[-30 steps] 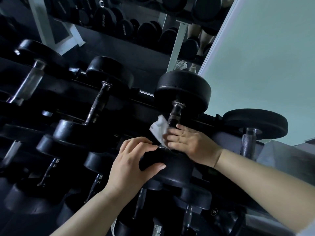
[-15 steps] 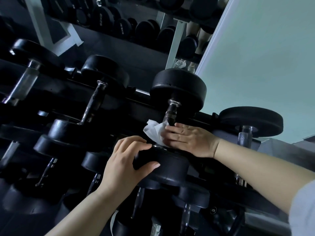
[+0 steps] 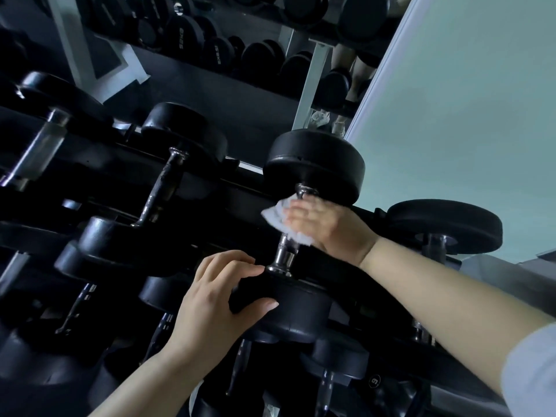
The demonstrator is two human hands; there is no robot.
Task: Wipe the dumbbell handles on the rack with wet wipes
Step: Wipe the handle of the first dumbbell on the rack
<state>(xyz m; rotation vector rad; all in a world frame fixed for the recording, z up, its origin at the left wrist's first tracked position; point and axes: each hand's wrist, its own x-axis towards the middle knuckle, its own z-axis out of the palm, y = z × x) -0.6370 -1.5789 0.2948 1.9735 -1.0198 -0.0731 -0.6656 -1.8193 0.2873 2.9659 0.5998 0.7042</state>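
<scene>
Right hand (image 3: 326, 228) curled tight round the wipe (image 3: 275, 216), wrapping it about the upper handle (image 3: 284, 251) just below the far head (image 3: 316, 167). Left hand (image 3: 216, 299) grips the near head (image 3: 298, 308) — fingers over its top edge, thumb on its side. The weight lies tilted on the rack (image 3: 240, 188) — other dumbbells (image 3: 168, 176) alongside

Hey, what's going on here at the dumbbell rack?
A person is cleaning at the rack. The right hand holds a white wet wipe wrapped around the upper part of a dumbbell handle, just below the far weight head. The left hand grips the near weight head, seemingly to steady it. The handle's lower chrome end is bare.
</scene>
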